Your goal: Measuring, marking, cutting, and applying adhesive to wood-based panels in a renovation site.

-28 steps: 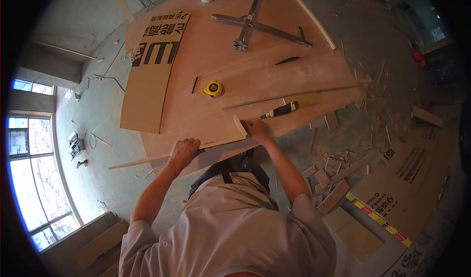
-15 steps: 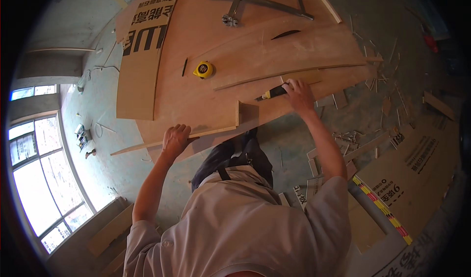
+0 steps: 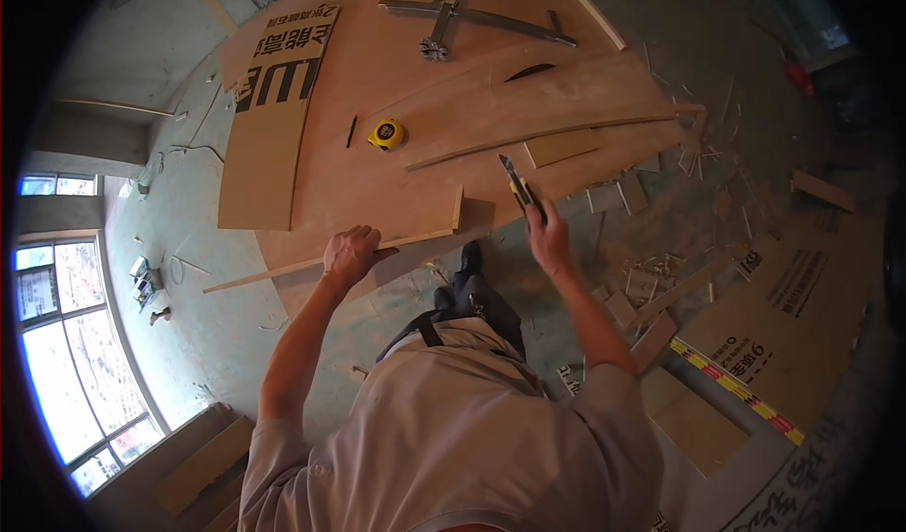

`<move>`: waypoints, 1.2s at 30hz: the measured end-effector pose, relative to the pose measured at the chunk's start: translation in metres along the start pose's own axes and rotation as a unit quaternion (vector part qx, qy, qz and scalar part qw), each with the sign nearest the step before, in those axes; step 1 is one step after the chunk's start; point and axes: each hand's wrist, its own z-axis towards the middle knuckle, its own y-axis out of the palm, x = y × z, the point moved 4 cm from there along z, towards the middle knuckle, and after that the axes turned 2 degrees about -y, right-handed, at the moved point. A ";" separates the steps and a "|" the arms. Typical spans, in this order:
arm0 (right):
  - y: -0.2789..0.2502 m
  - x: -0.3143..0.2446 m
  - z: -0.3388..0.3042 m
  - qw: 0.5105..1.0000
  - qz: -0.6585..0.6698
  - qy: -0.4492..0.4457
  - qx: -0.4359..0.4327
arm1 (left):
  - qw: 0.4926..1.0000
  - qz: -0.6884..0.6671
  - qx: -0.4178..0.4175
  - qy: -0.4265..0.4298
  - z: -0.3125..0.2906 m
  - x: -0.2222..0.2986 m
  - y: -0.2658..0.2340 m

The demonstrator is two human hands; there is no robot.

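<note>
Along the near edge of the reddish surface [image 3: 444, 178], a long thin wooden strip [image 3: 415, 241] lies slantwise, its left end nearer the person's side and its right end a little farther away. The left hand [image 3: 351, 252] has its fingers curled over the strip partway along it; how hard they press cannot be told. At the strip's right end a short wooden piece [image 3: 459, 208] sets off at an angle, pointing away from the body (whether fixed or merely butted against it is unclear).

Right of that corner, well apart from it, the right hand [image 3: 549, 238] has its fingers closed around the handle of a utility knife [image 3: 518, 188]. The relation that matters is this: the corner sits between the two hands, directly left of the knife, while the knife's long axis runs forward and slightly left, across the strip's line rather than along it. The blade points away from the person, past the short piece and not at it. Only the left hand touches the strip.

Beyond the knife lie a small cardboard piece [image 3: 562, 147] and another long strip [image 3: 538, 138]; farther left rest a yellow tape measure [image 3: 386, 135] and a dark pencil [image 3: 351, 132].
</note>
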 end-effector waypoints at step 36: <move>0.097 -0.064 -0.072 0.976 -0.173 -0.126 -0.051 | 0.999 0.041 -0.008 -0.028 0.004 0.005 0.006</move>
